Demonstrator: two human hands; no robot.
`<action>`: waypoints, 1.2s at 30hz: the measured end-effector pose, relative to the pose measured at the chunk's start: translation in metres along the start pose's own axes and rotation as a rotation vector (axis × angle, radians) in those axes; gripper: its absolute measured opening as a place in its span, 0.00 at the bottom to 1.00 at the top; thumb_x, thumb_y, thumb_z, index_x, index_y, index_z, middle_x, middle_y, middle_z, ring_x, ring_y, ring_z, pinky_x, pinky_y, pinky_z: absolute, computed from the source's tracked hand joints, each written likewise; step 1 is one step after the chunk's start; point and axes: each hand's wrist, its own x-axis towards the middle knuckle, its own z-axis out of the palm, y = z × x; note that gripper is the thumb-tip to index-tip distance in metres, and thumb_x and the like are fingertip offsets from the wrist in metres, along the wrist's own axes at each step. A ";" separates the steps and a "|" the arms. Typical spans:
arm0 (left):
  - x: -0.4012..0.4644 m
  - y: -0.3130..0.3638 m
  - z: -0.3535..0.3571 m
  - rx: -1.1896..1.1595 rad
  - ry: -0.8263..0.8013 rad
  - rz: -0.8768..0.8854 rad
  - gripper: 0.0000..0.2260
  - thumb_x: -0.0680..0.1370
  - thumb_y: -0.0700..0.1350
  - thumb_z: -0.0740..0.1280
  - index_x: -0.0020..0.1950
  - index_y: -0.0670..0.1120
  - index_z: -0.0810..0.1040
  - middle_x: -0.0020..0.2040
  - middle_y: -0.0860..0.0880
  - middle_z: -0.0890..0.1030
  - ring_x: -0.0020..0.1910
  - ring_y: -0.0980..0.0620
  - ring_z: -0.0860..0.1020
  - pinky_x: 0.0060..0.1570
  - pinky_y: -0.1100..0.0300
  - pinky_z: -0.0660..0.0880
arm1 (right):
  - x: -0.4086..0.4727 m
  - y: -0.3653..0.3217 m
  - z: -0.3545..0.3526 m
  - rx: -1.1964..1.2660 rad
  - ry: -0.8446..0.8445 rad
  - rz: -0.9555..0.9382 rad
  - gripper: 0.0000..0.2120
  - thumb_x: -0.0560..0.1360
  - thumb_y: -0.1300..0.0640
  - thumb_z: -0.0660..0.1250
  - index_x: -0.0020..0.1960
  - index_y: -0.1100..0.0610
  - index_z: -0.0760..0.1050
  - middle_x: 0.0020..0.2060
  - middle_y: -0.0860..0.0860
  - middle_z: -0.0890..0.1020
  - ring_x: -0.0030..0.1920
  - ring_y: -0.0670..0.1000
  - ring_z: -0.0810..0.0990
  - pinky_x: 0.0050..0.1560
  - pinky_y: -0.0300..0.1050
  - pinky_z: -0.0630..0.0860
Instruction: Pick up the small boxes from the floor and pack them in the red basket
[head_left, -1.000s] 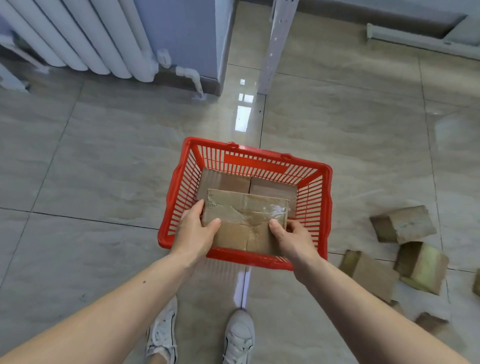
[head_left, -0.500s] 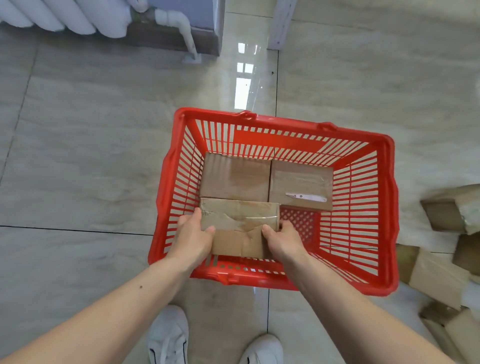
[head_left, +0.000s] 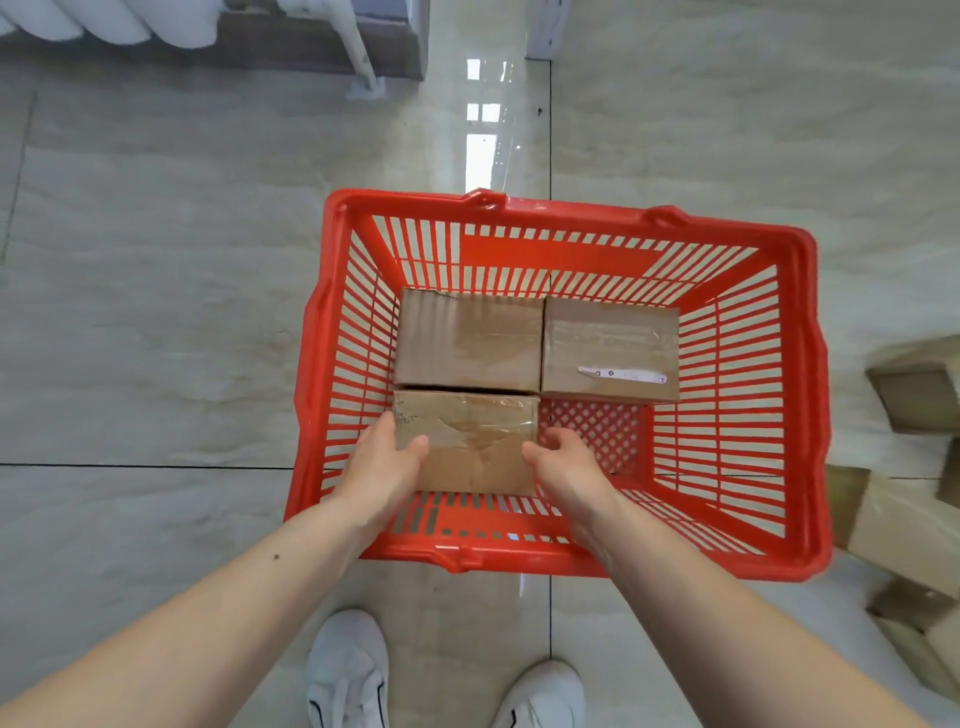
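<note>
The red basket (head_left: 571, 208) stands on the tiled floor in front of me. Two cardboard boxes lie side by side against its far wall, a plain one (head_left: 467, 338) on the left and one with a white label strip (head_left: 610, 343) on the right. A third taped box (head_left: 472, 452) sits low in the near left corner, touching the plain one. My left hand (head_left: 382, 467) grips its left end with the thumb on top. Against its right end presses my right hand (head_left: 566, 467). The near right corner of the basket floor shows bare.
Several more small boxes lie on the floor right of the basket, one (head_left: 914, 395) higher up and one (head_left: 904, 530) by the basket's near right corner. A radiator (head_left: 104, 21) and pipe (head_left: 358, 52) are at top left. My white shoes (head_left: 348, 670) stand just behind the basket.
Both hands have lowered the taped box from above the rim down into the basket's near left corner. The view has come closer to the basket.
</note>
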 end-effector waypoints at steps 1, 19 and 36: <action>-0.008 0.005 -0.003 -0.001 0.000 0.008 0.25 0.79 0.53 0.61 0.76 0.52 0.63 0.75 0.50 0.69 0.73 0.46 0.67 0.70 0.42 0.67 | -0.009 -0.001 -0.006 0.011 0.031 -0.003 0.25 0.79 0.56 0.62 0.75 0.59 0.63 0.67 0.56 0.74 0.63 0.55 0.75 0.64 0.49 0.72; -0.214 0.188 -0.012 0.148 -0.116 0.301 0.22 0.81 0.51 0.62 0.73 0.45 0.68 0.70 0.47 0.74 0.67 0.47 0.73 0.66 0.50 0.71 | -0.215 -0.011 -0.158 0.310 0.227 -0.028 0.12 0.69 0.48 0.65 0.46 0.55 0.80 0.46 0.54 0.86 0.48 0.56 0.85 0.45 0.49 0.78; -0.319 0.255 0.129 0.230 -0.228 0.406 0.20 0.80 0.51 0.62 0.69 0.44 0.72 0.63 0.48 0.78 0.59 0.48 0.77 0.57 0.56 0.75 | -0.269 0.094 -0.302 0.540 0.287 -0.010 0.08 0.79 0.53 0.63 0.53 0.57 0.75 0.46 0.50 0.79 0.50 0.53 0.84 0.51 0.49 0.79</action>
